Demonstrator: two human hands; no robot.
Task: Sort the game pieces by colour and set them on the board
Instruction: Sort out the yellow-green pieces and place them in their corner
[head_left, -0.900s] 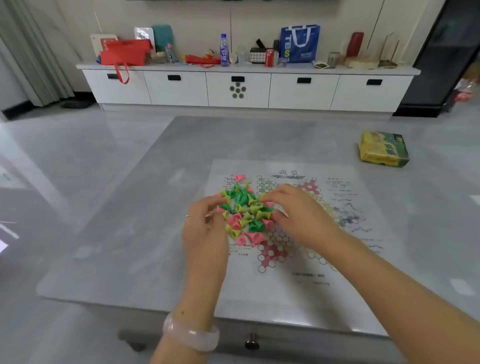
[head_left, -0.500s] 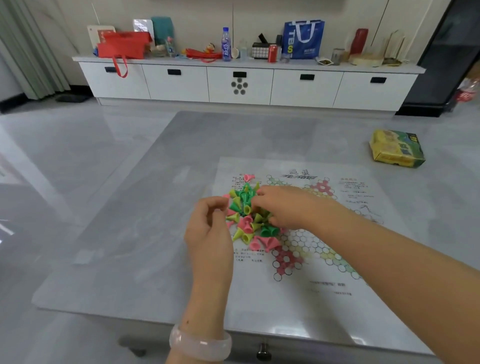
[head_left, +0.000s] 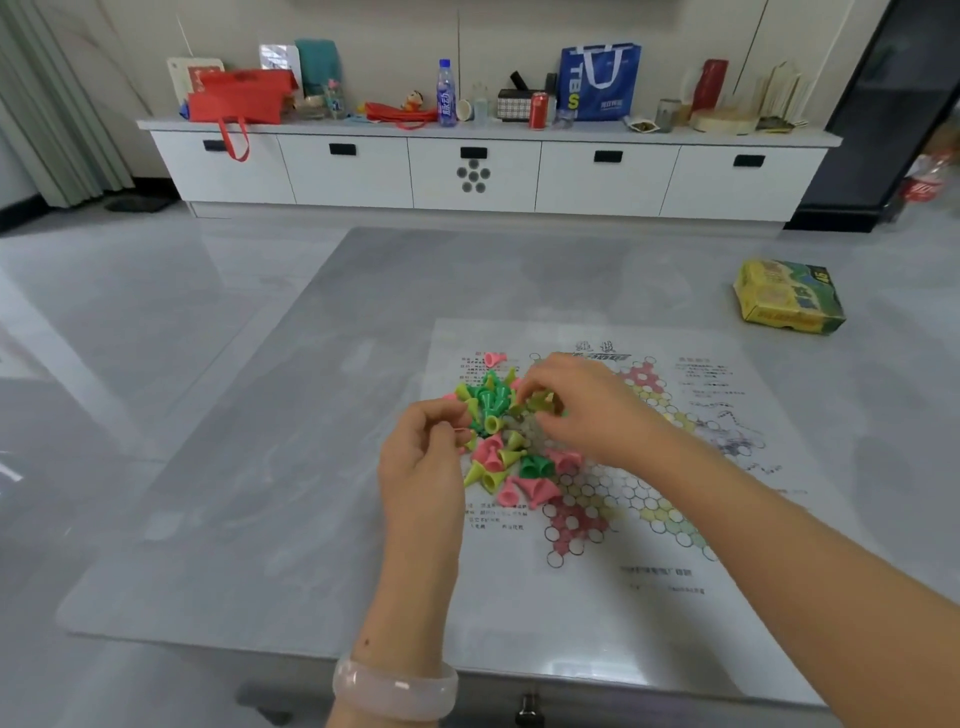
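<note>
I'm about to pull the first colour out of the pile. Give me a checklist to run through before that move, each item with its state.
1. Board lies flat on the table: ok.
2. Pieces sorted by colour: not ok; pile mixes pink, dark green and yellow-green.
3. Star cells free for pieces: not ok on the left part, under the pile; near cells show bare.
4. Right hand has a piece: ok; fingers pinch yellow-green ones.
5. Left hand is free: cannot tell; its fingers curl at the pile's edge, and what they hold is unclear.
6. Stray pink piece beyond the pile accounted for: ok, in view.
</note>
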